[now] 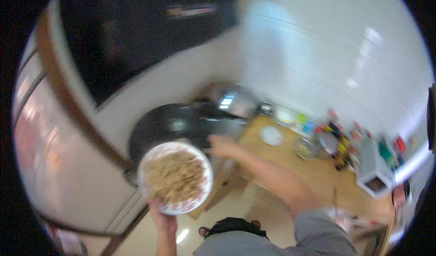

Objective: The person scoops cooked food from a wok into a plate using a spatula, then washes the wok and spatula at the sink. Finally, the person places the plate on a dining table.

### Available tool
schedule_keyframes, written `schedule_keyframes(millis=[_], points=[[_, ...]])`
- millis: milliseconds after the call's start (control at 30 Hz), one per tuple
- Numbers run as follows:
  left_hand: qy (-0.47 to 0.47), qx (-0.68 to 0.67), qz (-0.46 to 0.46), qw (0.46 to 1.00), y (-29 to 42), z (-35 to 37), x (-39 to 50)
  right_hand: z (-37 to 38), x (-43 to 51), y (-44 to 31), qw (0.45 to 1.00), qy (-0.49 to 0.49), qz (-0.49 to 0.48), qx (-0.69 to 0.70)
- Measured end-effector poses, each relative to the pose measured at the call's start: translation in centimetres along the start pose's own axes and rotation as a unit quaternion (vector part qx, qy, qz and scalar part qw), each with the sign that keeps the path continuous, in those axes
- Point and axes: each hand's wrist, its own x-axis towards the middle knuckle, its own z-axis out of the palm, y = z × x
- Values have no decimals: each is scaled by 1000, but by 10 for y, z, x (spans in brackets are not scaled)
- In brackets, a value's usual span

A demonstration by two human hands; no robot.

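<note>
My left hand point(164, 218) grips the lower rim of a white plate point(202, 201) with a reddish pattern. Heaped on the plate is light-brown cooked food point(175, 177), too blurred to name. The plate is in front of a large dark wok point(163, 126) on the stove and covers part of its near side. My right hand point(223, 147) reaches to the front edge of the stove, right of the plate. Blur hides whether its fingers hold anything.
Behind the wok sits a shiny metal lid or pot point(238, 104). The wooden counter point(282, 160) at right bears a white dish point(271, 135), a glass bowl point(305, 148), several bottles and a white box point(376, 181). A dark range hood point(146, 34) hangs above.
</note>
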Motion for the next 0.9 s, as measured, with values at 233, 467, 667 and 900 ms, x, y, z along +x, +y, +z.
schedule_keyframes(millis=[233,467,667,900], points=[[-115,9,-135,984,-70,42,-34,67,-208,64,813,270,-15,516],[-237,145,-369,887,-243,131,-59,170,-386,187,537,211,122,807],[-315,344,-466,751,-405,222,-107,210,-508,292,365,359,201,835],[-307,415,-489,703,-441,205,-94,263,-628,422,298,546,276,733]])
